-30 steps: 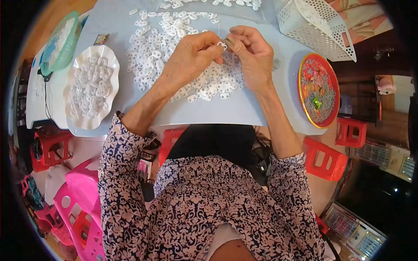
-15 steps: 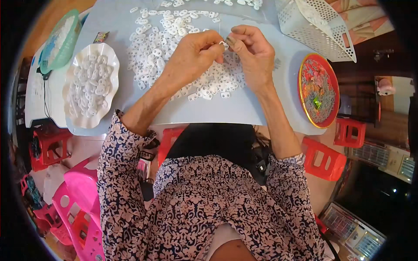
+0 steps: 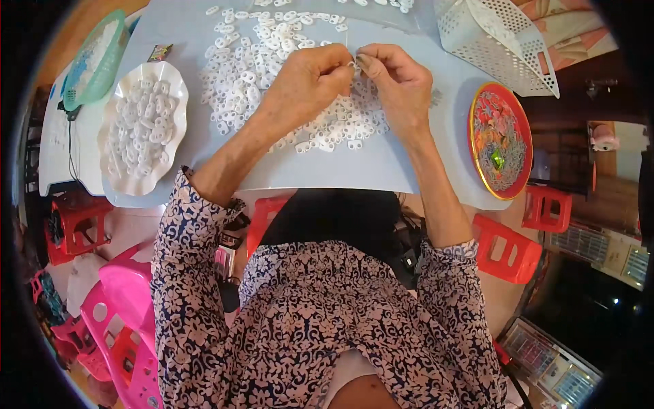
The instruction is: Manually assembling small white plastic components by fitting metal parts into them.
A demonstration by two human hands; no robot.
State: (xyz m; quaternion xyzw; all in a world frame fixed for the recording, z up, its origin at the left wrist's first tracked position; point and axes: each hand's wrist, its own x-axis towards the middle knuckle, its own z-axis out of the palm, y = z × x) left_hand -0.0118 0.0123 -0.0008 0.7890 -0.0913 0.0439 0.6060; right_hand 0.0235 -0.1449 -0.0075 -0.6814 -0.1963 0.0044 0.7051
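Pale blue surface (image 3: pixel 327 170) across the top of the frame, its near edge bowed across the middle. At upper right on it, white perforated plastic basket (image 3: pixel 477 51), tilted, with pale contents. At left, white wavy-rimmed dish (image 3: pixel 178 109), filled with loose white pieces. At right, round red tray with a gold rim (image 3: pixel 523 133), holding thin grey bits and some pink and orange ones, plus a small shiny green item (image 3: pixel 497 160). At upper centre, broad heap of white two-holed pieces (image 3: pixel 238 78), spread beneath and left of the hands.

Above the heap, at upper middle, left hand (image 3: pixel 310 78) and right hand (image 3: pixel 402 85), fingertips almost meeting. On the left, thumb and forefinger apparently pinching a small white piece (image 3: pixel 353 65); on the right, thumb and forefinger drawn together at its other side, impossible to tell whether on the piece itself or on something finer.

Piece directly between the two sets of fingertips, neither hand clearly nearer: just right of the left fingertips, just left of the right thumb. Long axis hidden by the fingers, so not readable. In looks, white and tiny, mostly covered, with only a sliver showing; holes not visible.
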